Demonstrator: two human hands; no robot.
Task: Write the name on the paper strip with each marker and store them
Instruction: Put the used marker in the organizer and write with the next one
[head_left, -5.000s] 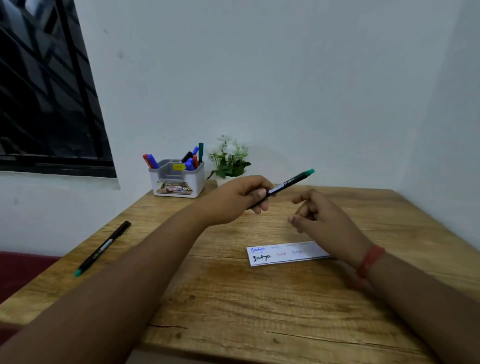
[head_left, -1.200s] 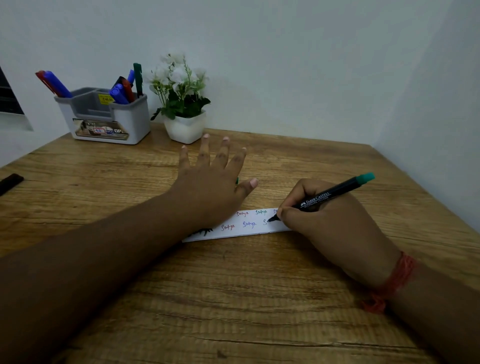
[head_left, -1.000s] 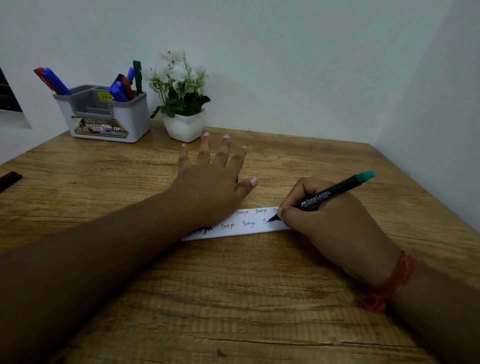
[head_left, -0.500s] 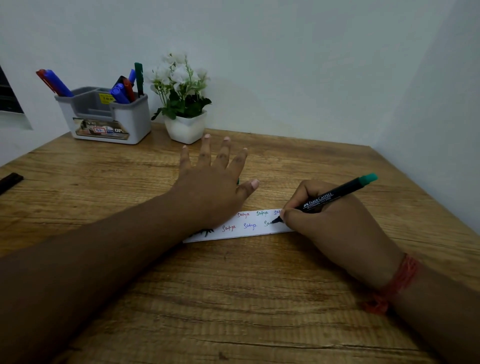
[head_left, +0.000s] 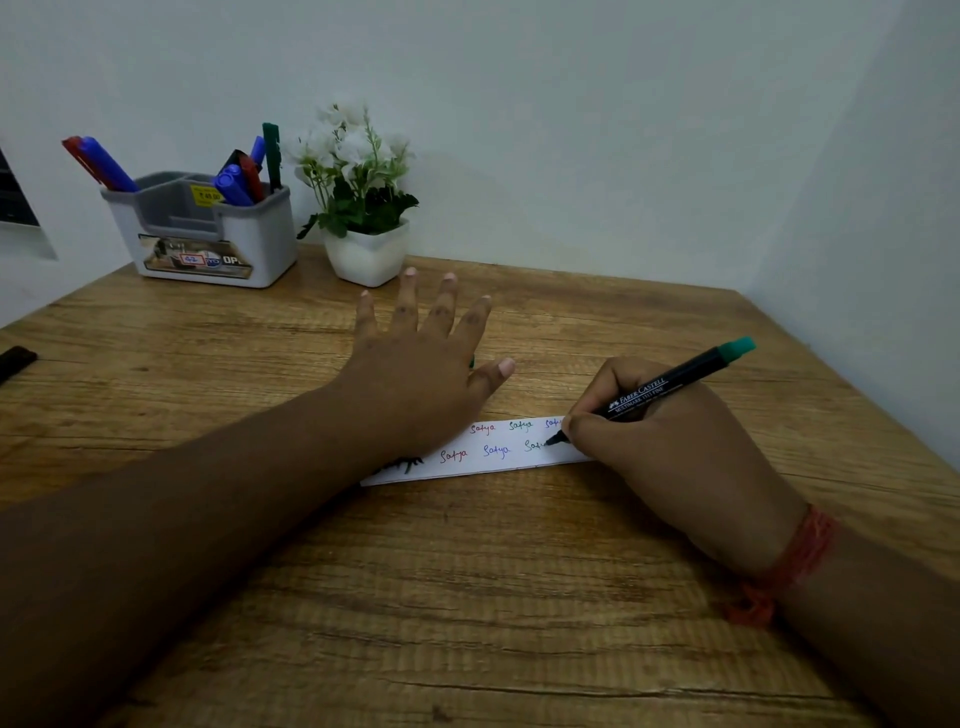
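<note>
Paper strip (head_left: 498, 452): long axis left-right; left hand (head_left: 421, 374) flat on it; right hand (head_left: 670, 441) grip pinches marker (head_left: 670, 387), tip apparently touching strip's right end.

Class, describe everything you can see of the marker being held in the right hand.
The green marker is a slim black barrel with a teal end cap and white "Faber-Castell" lettering along its side. It looks like plastic. The right hand grips it near the tip, which is uncapped and touches the white paper strip beside handwritten names. The barrel slants up and to the right, away from the strip.
</note>
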